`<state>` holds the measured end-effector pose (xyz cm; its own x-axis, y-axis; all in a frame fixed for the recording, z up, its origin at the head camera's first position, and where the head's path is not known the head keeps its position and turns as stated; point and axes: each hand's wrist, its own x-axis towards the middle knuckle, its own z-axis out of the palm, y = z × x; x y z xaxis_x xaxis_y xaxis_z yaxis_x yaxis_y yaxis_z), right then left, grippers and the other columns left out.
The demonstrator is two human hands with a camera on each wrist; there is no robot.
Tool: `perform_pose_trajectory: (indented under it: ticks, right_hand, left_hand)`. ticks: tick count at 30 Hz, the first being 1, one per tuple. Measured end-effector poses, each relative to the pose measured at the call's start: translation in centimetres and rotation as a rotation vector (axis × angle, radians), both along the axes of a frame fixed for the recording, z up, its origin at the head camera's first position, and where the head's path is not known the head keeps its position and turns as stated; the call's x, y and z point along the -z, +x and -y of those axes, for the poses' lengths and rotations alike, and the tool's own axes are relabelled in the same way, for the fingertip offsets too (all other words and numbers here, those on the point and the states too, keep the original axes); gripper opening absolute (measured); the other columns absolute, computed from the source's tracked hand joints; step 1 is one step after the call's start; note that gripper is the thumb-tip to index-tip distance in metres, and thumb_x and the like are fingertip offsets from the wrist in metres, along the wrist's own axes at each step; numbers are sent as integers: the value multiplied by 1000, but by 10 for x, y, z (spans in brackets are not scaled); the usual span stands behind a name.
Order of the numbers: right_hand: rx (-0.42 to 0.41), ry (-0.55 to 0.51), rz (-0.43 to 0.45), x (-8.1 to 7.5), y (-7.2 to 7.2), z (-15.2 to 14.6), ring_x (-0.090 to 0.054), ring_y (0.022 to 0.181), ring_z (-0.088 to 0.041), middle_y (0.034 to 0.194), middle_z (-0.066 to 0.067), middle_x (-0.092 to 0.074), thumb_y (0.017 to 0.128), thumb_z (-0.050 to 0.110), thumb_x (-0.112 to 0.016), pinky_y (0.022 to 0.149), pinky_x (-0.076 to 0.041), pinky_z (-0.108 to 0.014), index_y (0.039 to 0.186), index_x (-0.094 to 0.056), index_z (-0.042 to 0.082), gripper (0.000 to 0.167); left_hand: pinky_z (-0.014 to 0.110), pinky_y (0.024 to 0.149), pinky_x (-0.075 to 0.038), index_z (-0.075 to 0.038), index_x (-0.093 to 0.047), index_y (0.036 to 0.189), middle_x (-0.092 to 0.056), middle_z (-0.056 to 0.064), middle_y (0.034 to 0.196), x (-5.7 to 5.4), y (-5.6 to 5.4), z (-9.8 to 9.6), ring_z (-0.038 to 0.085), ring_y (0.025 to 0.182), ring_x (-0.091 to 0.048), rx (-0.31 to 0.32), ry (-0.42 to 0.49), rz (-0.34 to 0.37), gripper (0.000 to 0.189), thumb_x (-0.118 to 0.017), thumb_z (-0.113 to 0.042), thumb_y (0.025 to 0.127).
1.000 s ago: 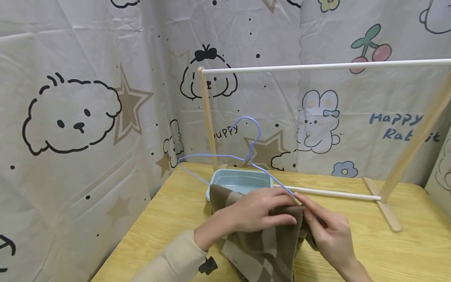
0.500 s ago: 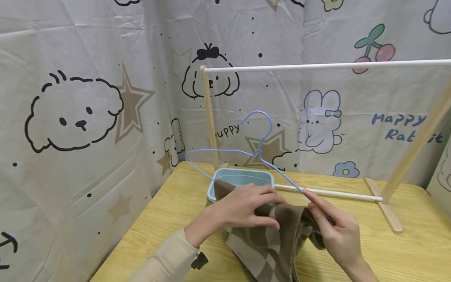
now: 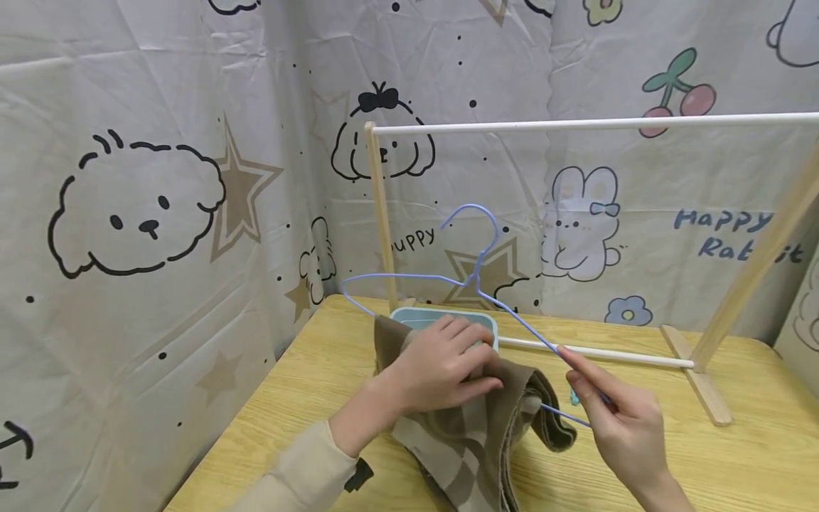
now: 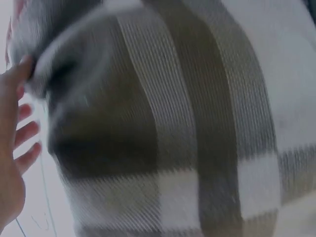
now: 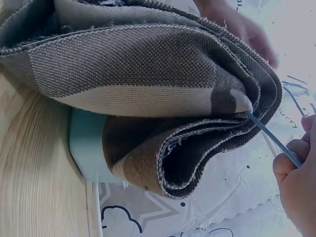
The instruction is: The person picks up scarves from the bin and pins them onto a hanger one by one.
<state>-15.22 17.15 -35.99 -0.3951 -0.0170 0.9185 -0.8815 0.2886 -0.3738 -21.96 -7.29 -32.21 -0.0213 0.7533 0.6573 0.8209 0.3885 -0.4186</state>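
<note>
A brown and beige checked cloth [image 3: 470, 434], folded in layers with fraying edges, hangs over the lower bar of a thin blue-purple hanger [image 3: 515, 316]. Along its top edge my left hand [image 3: 441, 366] grips the cloth, thumb toward me and fingers over the far side. My right hand [image 3: 623, 427] pinches the hanger near its right corner, the index finger lying along the sloping arm. Between that hand and the cloth, a short stretch of bare bar shows. In the right wrist view the bar [image 5: 274, 136] runs into the folds. The hanger's hook points up and left.
A pale blue basin [image 3: 486, 323] stands on the wooden table [image 3: 307, 377] behind the cloth. Over it rises a rack with a white top rail [image 3: 576, 124] and wooden legs [image 3: 748, 284]. Patterned curtains close off the back and left.
My left hand has moved left, taking the cloth along the bar away from my right hand. The right hand and hanger have shifted slightly right. More bare bar shows on the right.
</note>
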Motion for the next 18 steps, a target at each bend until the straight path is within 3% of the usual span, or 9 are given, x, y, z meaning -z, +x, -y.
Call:
perform_pose_trajectory:
  ticks: [2, 4, 8, 11, 14, 18]
  right_hand:
    - [4, 6, -1, -1, 0, 1, -20, 43, 0, 53, 7, -33, 80, -22, -63, 43, -22, -7, 109, -69, -14, 31]
    - [22, 14, -3, -3, 0, 2, -21, 44, 0, 53, 7, -34, 80, -21, -64, 44, -23, -6, 109, -69, -13, 30]
    - [47, 19, -4, -4, -2, 3, -20, 45, 0, 54, 8, -35, 80, -20, -65, 44, -22, -6, 109, -70, -12, 30]
    - [45, 13, 3, -2, -4, 3, -20, 44, 1, 53, 8, -35, 78, -23, -64, 44, -22, -7, 109, -70, -12, 33]
    - [46, 7, 7, -1, -6, 3, -20, 45, 1, 53, 8, -34, 76, -25, -64, 43, -22, -7, 108, -70, -12, 36]
    - [58, 9, -4, 0, -9, 6, -20, 45, 2, 54, 7, -37, 75, -24, -64, 43, -22, -7, 108, -71, -11, 36]
  left_hand:
    - [25, 70, -47, -19, -62, 82, -61, -6, 87, 1, 12, -8, 12, 77, -58, 12, 57, -88, 23, -64, -39, 93]
    - [24, 63, -45, -21, -62, 79, -61, -9, 81, 4, 24, -16, 10, 71, -56, -21, 85, -137, 27, -63, -44, 92]
    - [21, 60, -46, -23, -65, 87, -60, -11, 83, 14, 42, -29, 8, 75, -59, -193, 72, -148, 40, -62, -62, 85]
    - [19, 59, -48, -21, -67, 93, -60, -10, 85, 21, 45, -33, 8, 78, -61, -288, 94, -120, 34, -69, -53, 82]
    - [18, 54, -46, -18, -67, 92, -61, -8, 83, 25, 45, -34, 7, 77, -61, -330, 136, -102, 21, -71, -35, 79]
    - [13, 53, -45, -16, -69, 90, -63, -8, 81, 20, 39, -32, 4, 70, -62, -291, 196, -53, 13, -71, -18, 77]
